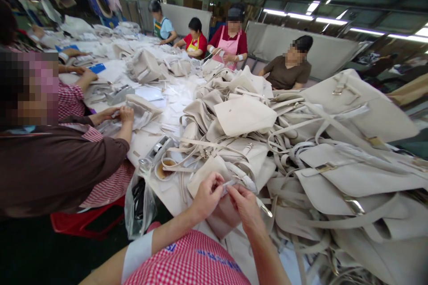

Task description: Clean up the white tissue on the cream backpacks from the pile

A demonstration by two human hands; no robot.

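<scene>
My left hand point(207, 195) and my right hand point(244, 207) are close together in front of me, fingers pinched on a small piece of clear plastic wrap point(228, 185). Under them sits a beige handbag point(223, 218) at the table's near edge. Its handle point(243, 175), partly covered in whitish wrapping, rises just beyond my fingers. By my right hand a shiny metal piece point(265, 207) sticks out. My fingers hide part of the wrap and of the bag's top.
A large pile of beige bags point(334, 178) with loose straps fills the right. Left of the bag stand a tape dispenser point(159, 149) and a roll of brown tape point(163, 169). A plastic bag point(138, 207) hangs at the table edge. Co-workers sit at the left and far side.
</scene>
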